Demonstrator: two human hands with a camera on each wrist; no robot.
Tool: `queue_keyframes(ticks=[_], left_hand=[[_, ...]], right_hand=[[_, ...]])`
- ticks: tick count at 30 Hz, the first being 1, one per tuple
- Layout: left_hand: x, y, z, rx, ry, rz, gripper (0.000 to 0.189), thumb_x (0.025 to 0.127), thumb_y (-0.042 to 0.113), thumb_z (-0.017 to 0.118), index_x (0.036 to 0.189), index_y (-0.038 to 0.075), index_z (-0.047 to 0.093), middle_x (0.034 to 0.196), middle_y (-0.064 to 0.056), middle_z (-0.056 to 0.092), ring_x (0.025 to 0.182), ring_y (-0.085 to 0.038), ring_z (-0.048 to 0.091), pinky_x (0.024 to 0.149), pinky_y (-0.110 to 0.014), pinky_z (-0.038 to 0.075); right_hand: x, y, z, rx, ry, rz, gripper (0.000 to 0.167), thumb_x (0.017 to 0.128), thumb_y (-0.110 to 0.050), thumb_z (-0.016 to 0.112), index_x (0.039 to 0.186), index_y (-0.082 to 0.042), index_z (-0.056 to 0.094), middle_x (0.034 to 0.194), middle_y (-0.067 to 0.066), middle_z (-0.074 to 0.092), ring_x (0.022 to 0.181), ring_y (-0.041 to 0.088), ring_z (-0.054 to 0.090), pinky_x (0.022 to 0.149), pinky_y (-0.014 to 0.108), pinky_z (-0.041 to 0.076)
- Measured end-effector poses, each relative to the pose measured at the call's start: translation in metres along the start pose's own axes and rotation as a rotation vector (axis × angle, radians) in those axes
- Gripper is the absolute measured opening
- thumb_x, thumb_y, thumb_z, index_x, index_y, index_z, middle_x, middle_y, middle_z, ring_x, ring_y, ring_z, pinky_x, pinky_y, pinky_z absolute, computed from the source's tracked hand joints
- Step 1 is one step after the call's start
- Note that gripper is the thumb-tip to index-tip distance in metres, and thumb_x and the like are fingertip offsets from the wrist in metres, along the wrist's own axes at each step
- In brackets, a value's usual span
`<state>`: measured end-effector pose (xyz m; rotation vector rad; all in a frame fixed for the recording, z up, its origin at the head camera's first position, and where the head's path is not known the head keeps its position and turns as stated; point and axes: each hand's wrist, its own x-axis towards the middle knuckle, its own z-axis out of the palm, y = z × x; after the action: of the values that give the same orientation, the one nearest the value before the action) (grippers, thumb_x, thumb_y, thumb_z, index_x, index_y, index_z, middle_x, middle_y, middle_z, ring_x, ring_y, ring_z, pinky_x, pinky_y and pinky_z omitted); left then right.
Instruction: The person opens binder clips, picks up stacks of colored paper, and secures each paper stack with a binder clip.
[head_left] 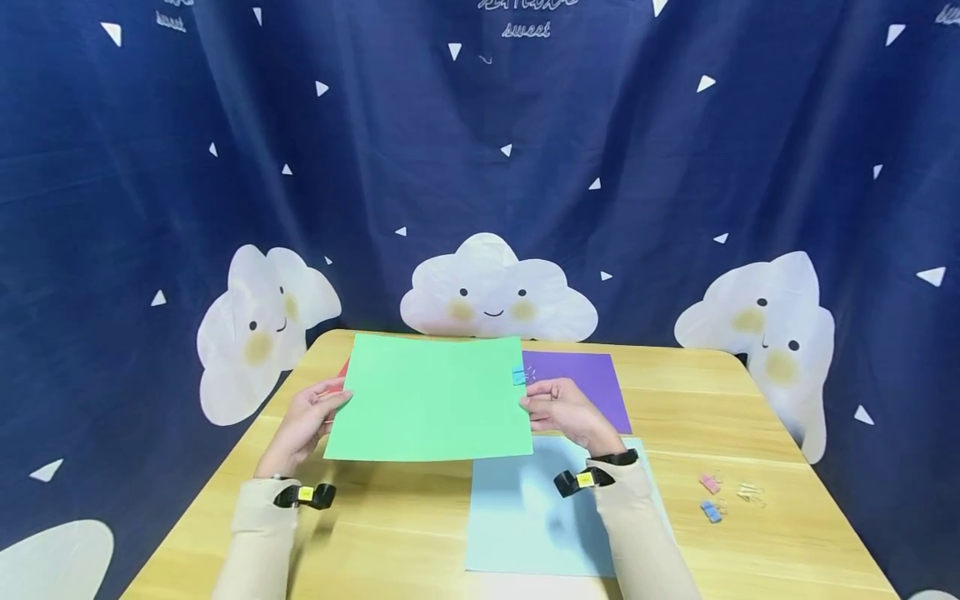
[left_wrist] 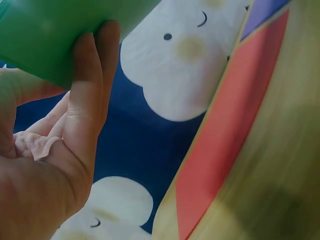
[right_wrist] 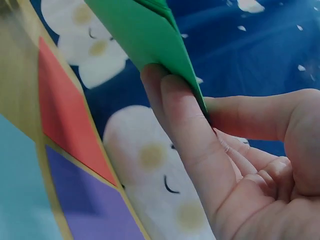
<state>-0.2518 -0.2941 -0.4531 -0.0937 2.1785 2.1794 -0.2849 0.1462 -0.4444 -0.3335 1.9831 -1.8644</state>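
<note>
A green paper sheet [head_left: 431, 400] is held up above the table between both hands. My left hand [head_left: 306, 421] pinches its left edge; in the left wrist view the thumb lies on one side and the fingers [left_wrist: 86, 75] on the other. My right hand [head_left: 566, 410] pinches the right edge, thumb against fingers [right_wrist: 182, 102]. A light blue binder clip [head_left: 519, 377] grips the green sheet's right edge, just above the right hand. Whether the green paper is one sheet or several cannot be told from the head view.
Red paper [left_wrist: 232, 135] and purple paper [head_left: 588, 387] lie at the table's back, partly hidden by the green sheet. Light blue paper [head_left: 536, 525] lies at the front under the right forearm. Pink [head_left: 709, 483], blue [head_left: 711, 511] and cream [head_left: 748, 492] binder clips lie to the right.
</note>
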Motion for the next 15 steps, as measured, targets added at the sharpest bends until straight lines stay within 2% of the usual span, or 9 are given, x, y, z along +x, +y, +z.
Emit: queue_keyframes(ticks=[5,8,13,15], left_hand=[[-0.006,-0.002,-0.016,-0.015,0.001,-0.014,0.036,0.103,0.016,0.064,0.135,0.008,0.052,0.068,0.015,0.060,0.054,0.002,0.050,0.052,-0.015,0.051],[-0.011,-0.004,-0.024,-0.006,0.001,-0.024,0.036,0.104,0.015,0.064,0.136,0.007,0.051,0.072,0.014,0.067,0.057,0.002,0.058,0.054,-0.016,0.055],[-0.018,-0.007,-0.037,0.032,0.026,-0.036,0.047,0.103,0.016,0.064,0.144,0.001,0.045,0.063,0.016,0.056,0.052,0.002,0.050,0.050,-0.015,0.049],[-0.022,-0.010,-0.041,0.058,0.049,-0.038,0.052,0.103,0.016,0.064,0.147,-0.001,0.042,0.058,0.016,0.047,0.049,0.002,0.042,0.046,-0.013,0.041]], right_hand=[[0.005,0.003,0.015,-0.023,-0.014,-0.003,0.035,0.101,-0.008,0.064,0.128,0.013,0.057,0.080,-0.009,0.071,0.074,0.006,0.071,0.075,0.027,0.064],[0.007,0.006,0.024,-0.031,-0.016,0.006,0.038,0.101,-0.009,0.064,0.131,0.014,0.056,0.083,-0.007,0.073,0.076,0.008,0.073,0.076,0.029,0.064],[0.010,0.011,0.040,-0.045,-0.009,0.022,0.044,0.101,-0.010,0.065,0.136,0.015,0.054,0.092,-0.001,0.075,0.078,0.012,0.073,0.076,0.031,0.065],[0.011,0.012,0.048,-0.043,-0.004,0.034,0.044,0.100,-0.010,0.066,0.136,0.014,0.054,0.094,0.003,0.075,0.076,0.013,0.073,0.074,0.030,0.065]])
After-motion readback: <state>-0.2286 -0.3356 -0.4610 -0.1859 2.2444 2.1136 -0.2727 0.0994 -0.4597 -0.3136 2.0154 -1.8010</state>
